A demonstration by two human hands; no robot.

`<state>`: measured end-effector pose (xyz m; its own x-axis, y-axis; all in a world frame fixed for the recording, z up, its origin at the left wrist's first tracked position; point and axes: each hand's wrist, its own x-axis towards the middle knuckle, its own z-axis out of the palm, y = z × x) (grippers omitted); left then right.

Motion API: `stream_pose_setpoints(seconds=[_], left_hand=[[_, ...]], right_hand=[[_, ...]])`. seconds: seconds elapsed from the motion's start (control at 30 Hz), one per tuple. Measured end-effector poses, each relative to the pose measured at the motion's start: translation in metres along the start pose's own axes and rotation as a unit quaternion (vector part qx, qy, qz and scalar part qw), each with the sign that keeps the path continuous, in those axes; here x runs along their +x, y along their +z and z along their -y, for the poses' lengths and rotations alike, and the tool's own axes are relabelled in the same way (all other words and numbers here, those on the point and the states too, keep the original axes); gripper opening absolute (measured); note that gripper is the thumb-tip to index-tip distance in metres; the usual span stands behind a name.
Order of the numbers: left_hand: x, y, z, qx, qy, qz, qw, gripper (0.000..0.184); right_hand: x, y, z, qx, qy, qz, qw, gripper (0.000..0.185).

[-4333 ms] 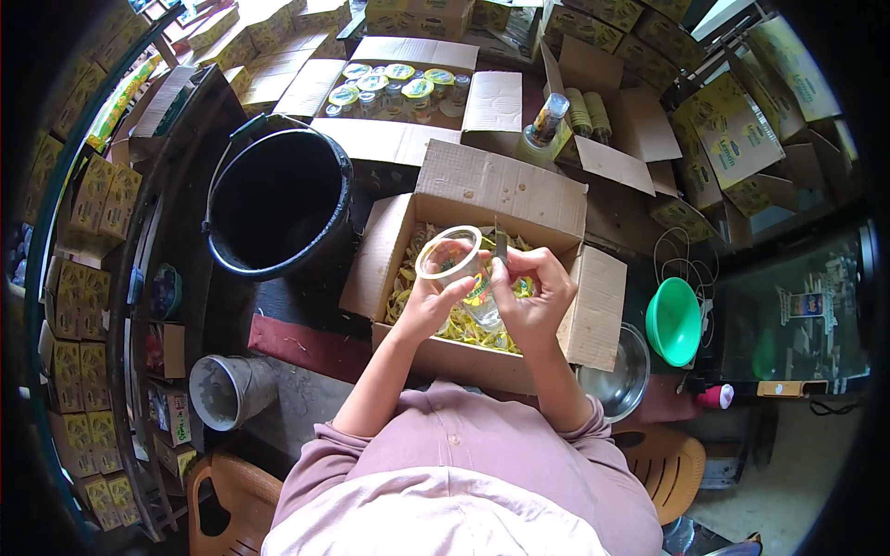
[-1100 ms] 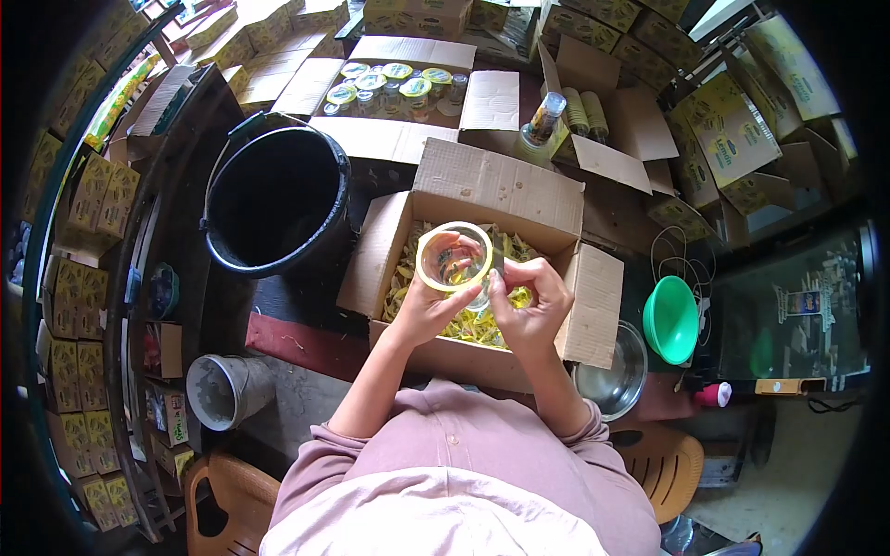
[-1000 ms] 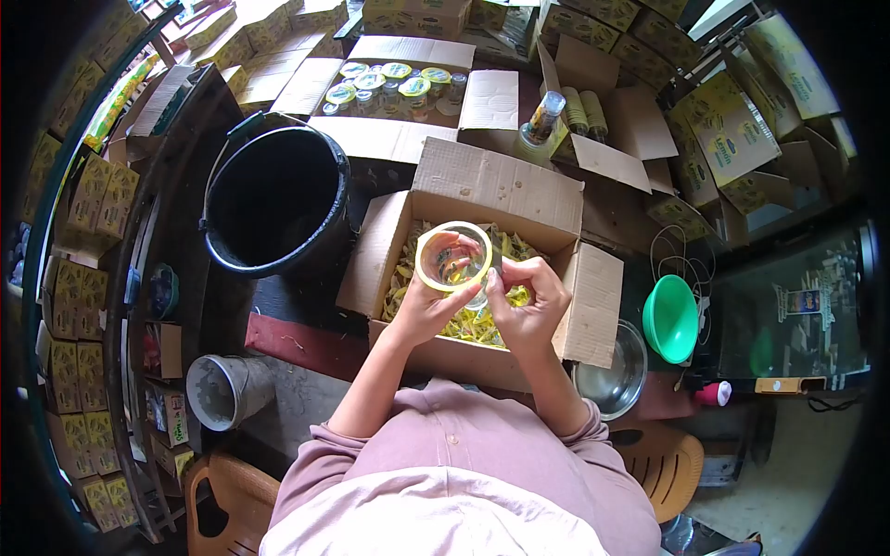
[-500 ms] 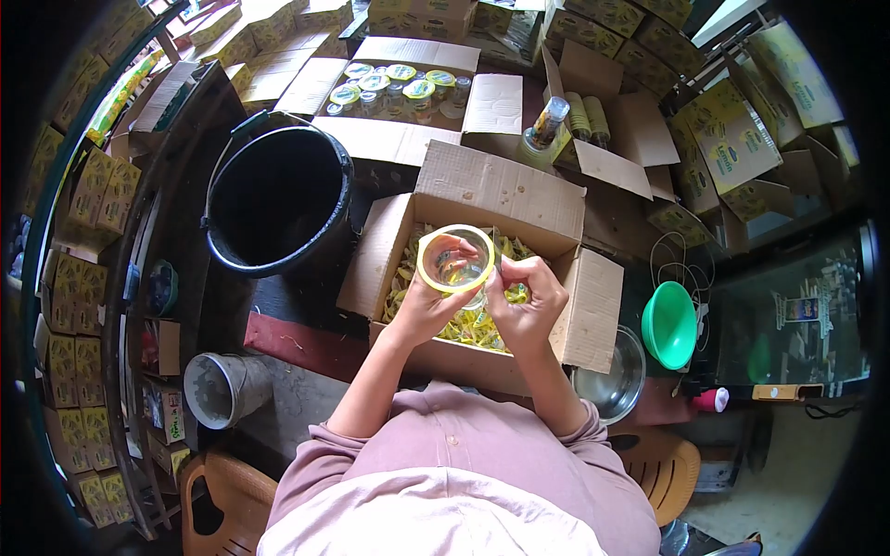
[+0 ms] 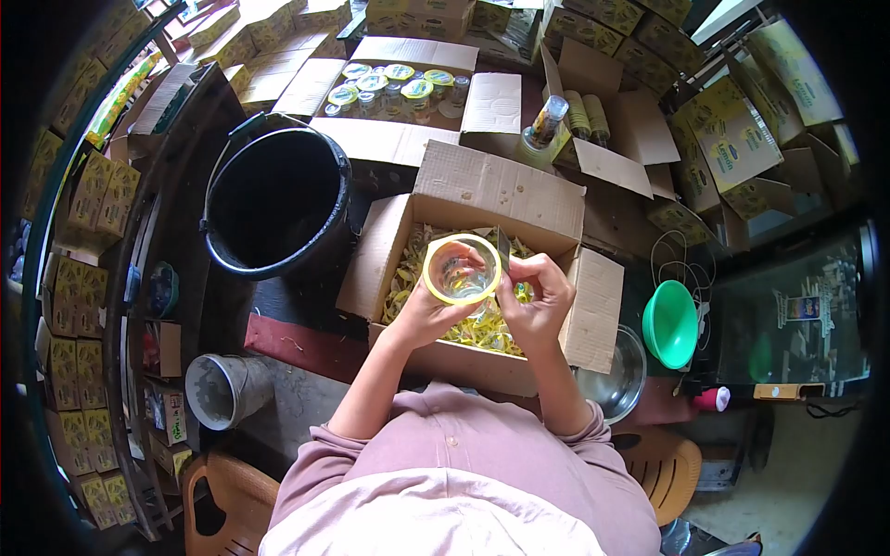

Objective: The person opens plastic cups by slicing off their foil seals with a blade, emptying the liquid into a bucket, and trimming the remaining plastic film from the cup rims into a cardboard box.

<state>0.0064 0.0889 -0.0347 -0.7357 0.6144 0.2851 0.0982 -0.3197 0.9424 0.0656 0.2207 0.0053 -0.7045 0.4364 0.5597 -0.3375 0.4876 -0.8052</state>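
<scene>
My left hand (image 5: 425, 313) is wrapped round a clear plastic cup (image 5: 462, 271) with a yellow rim, its open mouth turned up toward me. Through the clear wall some of my fingers show. Close to the cup's right side, my right hand (image 5: 538, 301) pinches a thin, dark, flat blade (image 5: 503, 243) that points up beside the rim. Whether the blade touches the rim I cannot tell. Both hands are above an open cardboard box (image 5: 501, 190), which holds many yellow and clear plastic scraps (image 5: 400, 283).
A large black bucket (image 5: 211, 232) stands left of the box, with a smaller grey bucket (image 5: 222, 391) below it. Rightward are a green bowl (image 5: 669, 324) and a clear basin (image 5: 616, 385). Behind, another carton (image 5: 385, 139) holds several yellow-lidded cups (image 5: 417, 89).
The cup and both hands have shifted slightly right. The blade now shows upright above my right fingers, at the right of the rim.
</scene>
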Motion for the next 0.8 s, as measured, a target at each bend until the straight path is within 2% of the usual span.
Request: stream_pose_setpoints(seconds=[0.3,0.5,0.8], left_hand=[[-0.0007,-0.005,-0.0046,0.012,-0.019,0.038,0.999,0.054],[-0.0019,-0.008,0.0,-0.009,-0.013,0.034,0.999,0.058],[0.0013,-0.0075,-0.0033,-0.022,-0.013,0.069,0.997,0.06]], right_hand=[[0.0023,-0.0013,0.0013,0.004,-0.005,0.002,1.0,0.017],[0.0012,-0.0052,0.0041,0.001,0.005,0.047,0.999,0.016],[0.0044,-0.003,0.0006,-0.011,-0.011,0.018,1.0,0.016]])
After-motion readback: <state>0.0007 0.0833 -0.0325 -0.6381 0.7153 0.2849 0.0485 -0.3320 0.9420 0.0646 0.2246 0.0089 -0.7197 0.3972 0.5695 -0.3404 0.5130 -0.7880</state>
